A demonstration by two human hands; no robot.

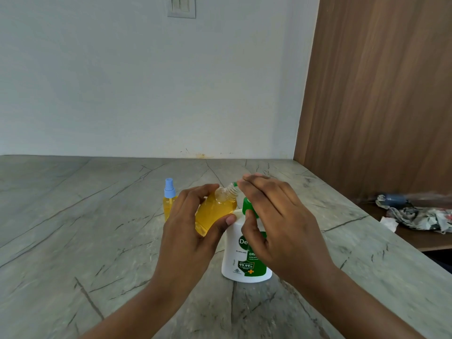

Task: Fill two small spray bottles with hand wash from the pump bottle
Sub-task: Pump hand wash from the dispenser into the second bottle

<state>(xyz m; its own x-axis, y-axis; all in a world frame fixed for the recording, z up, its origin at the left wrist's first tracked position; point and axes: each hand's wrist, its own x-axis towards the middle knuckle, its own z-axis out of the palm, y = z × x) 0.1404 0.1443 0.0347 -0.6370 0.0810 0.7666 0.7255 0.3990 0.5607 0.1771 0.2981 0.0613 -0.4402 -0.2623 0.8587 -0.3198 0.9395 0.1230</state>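
My left hand (pixel 190 226) grips a small clear bottle (pixel 215 210) mostly full of yellow liquid, tilted with its uncapped neck against the green spout of the pump. A white pump bottle (pixel 238 260) with a green label stands on the counter under my right hand (pixel 276 223), which rests flat on the green pump head (pixel 247 204), fingers together. A second small bottle (pixel 168 201) of yellow liquid with a blue spray cap stands upright behind my left hand, partly hidden by it.
The grey stone counter (pixel 97 228) runs to a white wall at the back. A brown wooden panel (pixel 379 94) rises at the right. Beyond the counter's right edge, crumpled cloth (pixel 420 216) lies on a lower dark surface.
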